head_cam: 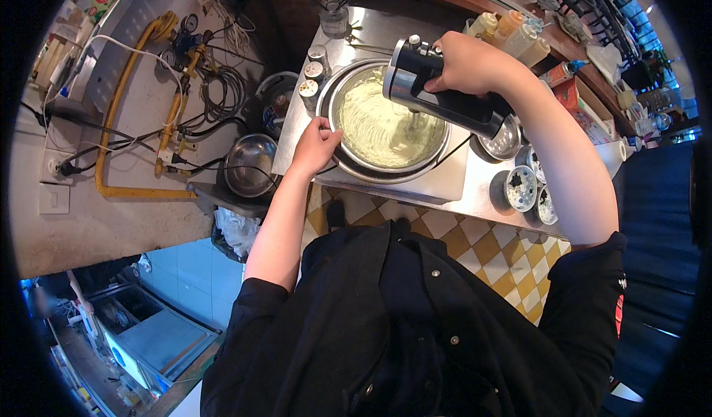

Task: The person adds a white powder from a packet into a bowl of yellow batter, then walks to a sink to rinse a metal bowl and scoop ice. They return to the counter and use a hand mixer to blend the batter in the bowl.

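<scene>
A pale yellow-green creamy mixture (378, 125), ridged in swirls, fills a metal mixing bowl (335, 91). This bowl sits inside a larger, darker-looking bowl (364, 173). My right hand (473, 63) grips the handle of a black and silver electric hand mixer (445, 102) over the bowl's right side. Its beater end dips into the mixture, partly hidden by the mixer body. With thumb and bent fingers, my left hand (317, 144) holds the left rim of the bowls. Under them lies a thick white cutting board (453, 180).
Shaker jars (313, 72) stand left of the bowls, and a glass jar of utensils (334, 19) is behind. Squeeze bottles (509, 30) and patterned cups (521, 189) occupy the right. The mixer's cord (453, 151) crosses the board. Yellow gas pipe (105, 139) runs along the left wall.
</scene>
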### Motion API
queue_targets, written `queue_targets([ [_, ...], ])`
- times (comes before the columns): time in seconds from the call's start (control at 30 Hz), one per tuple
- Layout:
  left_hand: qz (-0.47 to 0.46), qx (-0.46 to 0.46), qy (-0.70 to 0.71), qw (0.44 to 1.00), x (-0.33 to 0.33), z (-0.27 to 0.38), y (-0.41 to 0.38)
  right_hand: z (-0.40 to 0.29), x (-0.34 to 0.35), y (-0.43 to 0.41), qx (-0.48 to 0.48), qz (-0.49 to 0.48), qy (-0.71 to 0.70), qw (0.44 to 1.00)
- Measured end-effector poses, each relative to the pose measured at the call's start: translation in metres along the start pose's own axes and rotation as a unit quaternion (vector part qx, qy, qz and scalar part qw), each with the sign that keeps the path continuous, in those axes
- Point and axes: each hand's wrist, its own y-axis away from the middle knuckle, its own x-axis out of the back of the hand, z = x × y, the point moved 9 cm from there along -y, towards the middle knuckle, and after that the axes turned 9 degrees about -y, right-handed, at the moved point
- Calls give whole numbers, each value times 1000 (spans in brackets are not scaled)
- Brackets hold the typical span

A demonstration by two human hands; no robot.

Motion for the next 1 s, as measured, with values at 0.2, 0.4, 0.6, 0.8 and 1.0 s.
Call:
queue_targets([
  [0.2, 0, 4, -10, 1000, 0, -7, -2, -1, 4, -6, 3, 22, 14, 1000],
  [0.4, 4, 2, 4, 1000, -2, -8, -3, 11, 5, -21, 13, 57, 12, 998],
  [0.6, 0, 8, -3, 1000, -2, -8, -1, 9, 7, -27, 49, 87, 13, 995],
  [0.8, -1, 9, 4, 1000, -3, -6, 0, 1, 9, -26, 69, 98, 13, 993],
  [1.0, 3, 7, -8, 1000, -2, -12, -3, 0, 7, -35, 81, 115, 22, 990],
])
